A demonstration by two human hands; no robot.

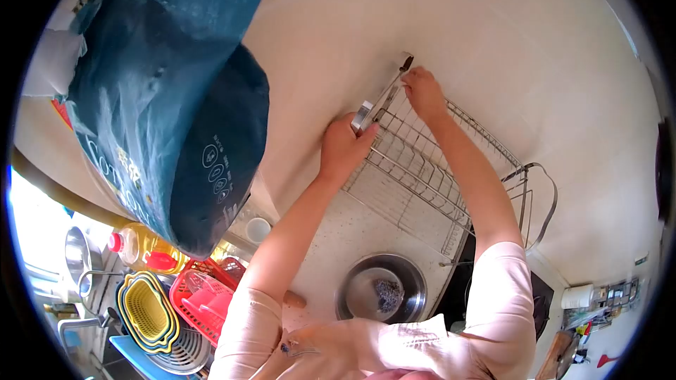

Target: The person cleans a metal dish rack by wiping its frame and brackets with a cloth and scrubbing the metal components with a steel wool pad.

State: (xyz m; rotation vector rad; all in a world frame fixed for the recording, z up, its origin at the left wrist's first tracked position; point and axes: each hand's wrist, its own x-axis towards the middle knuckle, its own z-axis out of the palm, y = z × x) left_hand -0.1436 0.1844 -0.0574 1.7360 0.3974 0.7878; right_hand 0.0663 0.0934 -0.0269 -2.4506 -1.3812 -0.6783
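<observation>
A wire dish rack [422, 158] stands against the pale wall, over the counter [317, 239]. My left hand [341, 146] is at the rack's left end, with its fingers closed round a small white-and-clear object [362, 115] whose kind I cannot make out. Higher up, my right hand [424, 91] is closed in a pinch beside the rack's far corner. Close to its fingertips is a dark piece [406, 63] at the end of a thin metal bar. Whatever the right fingers hold is hidden.
A big blue plastic bag [162, 98] hangs at upper left. Below me a steel bowl [352, 295] holds a scouring pad [389, 295]. Yellow baskets [146, 309], a red basket [204, 288] and an oil bottle [144, 243] crowd the left. A curved metal strip [553, 197] sticks out at the right.
</observation>
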